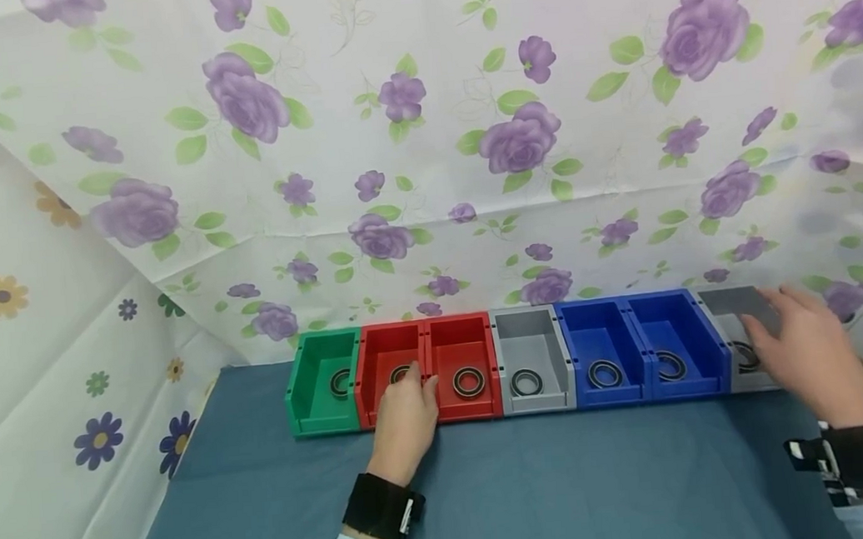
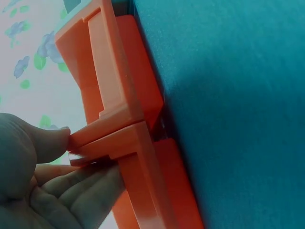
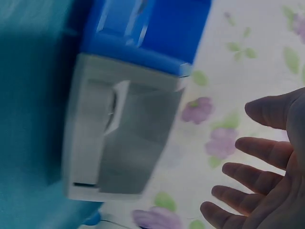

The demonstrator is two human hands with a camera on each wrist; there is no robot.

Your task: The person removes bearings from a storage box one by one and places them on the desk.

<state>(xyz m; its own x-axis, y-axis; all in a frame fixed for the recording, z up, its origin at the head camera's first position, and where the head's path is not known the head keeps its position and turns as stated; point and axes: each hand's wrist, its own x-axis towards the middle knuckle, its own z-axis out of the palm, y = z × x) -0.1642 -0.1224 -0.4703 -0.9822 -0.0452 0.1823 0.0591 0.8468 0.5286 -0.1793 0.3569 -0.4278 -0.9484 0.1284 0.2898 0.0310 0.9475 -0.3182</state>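
Observation:
A row of open-front bins stands on the table, each with a black-and-silver ring bearing inside. My left hand (image 1: 406, 417) reaches over the left red bin (image 1: 385, 339), its fingers inside and its thumb across the divider toward the right red bin (image 1: 457, 339). The left wrist view shows the fingers (image 2: 90, 191) fairly straight; whether they touch the partly hidden bearing (image 1: 398, 374) cannot be seen. Over the right-hand grey bin (image 1: 735, 305) is my right hand (image 1: 820, 351), fingers spread and apart from the bearing (image 1: 743, 355). Nothing is held there in the right wrist view.
At the left end is a green bin (image 1: 320, 352). Another grey bin (image 1: 527, 325) and two joined blue bins (image 1: 593, 317) stand between the red pair and the right-hand grey one. Flowered cloth (image 1: 455, 176) rises behind; a blue cloth (image 1: 552, 486) covers the table.

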